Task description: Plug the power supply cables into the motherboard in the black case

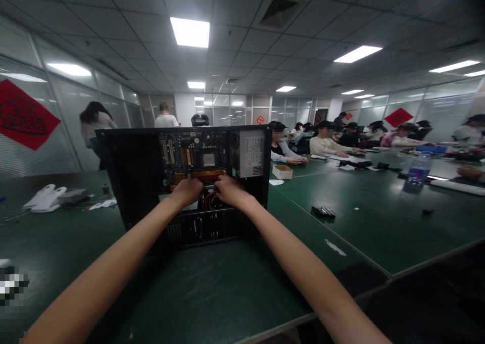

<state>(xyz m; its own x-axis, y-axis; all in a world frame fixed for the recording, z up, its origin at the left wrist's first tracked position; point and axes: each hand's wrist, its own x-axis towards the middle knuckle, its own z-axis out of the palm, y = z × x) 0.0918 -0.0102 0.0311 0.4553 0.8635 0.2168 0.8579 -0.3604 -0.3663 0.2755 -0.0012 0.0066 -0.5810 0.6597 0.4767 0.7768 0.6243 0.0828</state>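
The 2 hands, left hand (189, 190) and right hand (228, 188), touch the motherboard (195, 157) inside the computer case (138, 172); I cannot tell whether either grips anything.

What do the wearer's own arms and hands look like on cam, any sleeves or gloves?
Left forearm and right forearm: no sleeves in view, no watch or bands. Left hand and right hand: no gloves. Rings: can't tell.

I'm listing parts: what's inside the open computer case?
The computer case holds a motherboard, a power supply and red wires. The left hand and right hand hide what lies behind them, near the board's lower edge.
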